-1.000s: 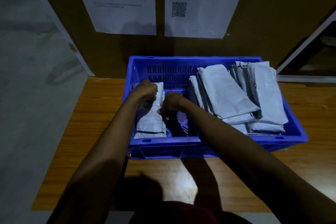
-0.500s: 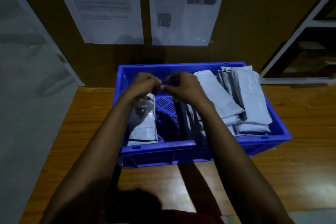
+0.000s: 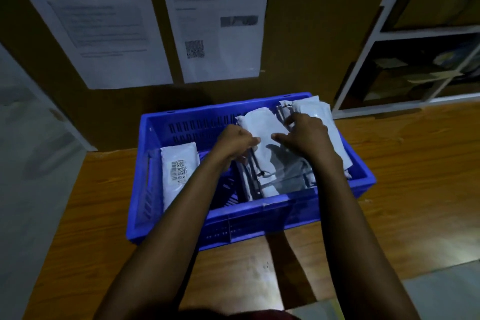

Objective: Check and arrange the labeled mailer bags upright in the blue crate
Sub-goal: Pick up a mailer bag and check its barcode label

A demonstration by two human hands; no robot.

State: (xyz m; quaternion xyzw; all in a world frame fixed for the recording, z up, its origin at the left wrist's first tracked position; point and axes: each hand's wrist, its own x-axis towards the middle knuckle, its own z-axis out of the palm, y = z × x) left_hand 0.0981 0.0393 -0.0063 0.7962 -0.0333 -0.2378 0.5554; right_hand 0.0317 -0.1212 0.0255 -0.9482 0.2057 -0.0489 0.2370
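Brown cardboard-looking wall point(image 3: 311, 21) across the back, two printed sheets point(image 3: 213, 21) taped up on it, QR code on the right-hand one, text too blurry to read. Wooden table point(image 3: 402, 189) below, white-framed shelf unit point(image 3: 415, 60) off at the far right.

Blue crate point(image 3: 233, 221) sitting on the table close to the wall, slotted sides, open top. Toward its right end, a bunch of grey-white mailer bags point(image 3: 330, 122) packed together on edge and leaning over to the right. Against the left side of that bunch, one tilted bag point(image 3: 262, 130) propped on the rest, face up toward the camera. Over at the left end, a lone labeled bag point(image 3: 179, 176) leaning on the left wall, barcode and QR label facing up and inward, well apart from the others, bare crate floor in between.

Both forearms reaching in over the near rim. Left hand point(image 3: 235, 143) clenched on the left edge of the tilted bag, thumb on top, knuckles up. Right hand point(image 3: 305, 135) on the same bag's right side, thumb flat on the face, fingers hooked over the far edge, wedged between it and the bunch behind. Can't tell how many bags in the bunch, too dark down there.
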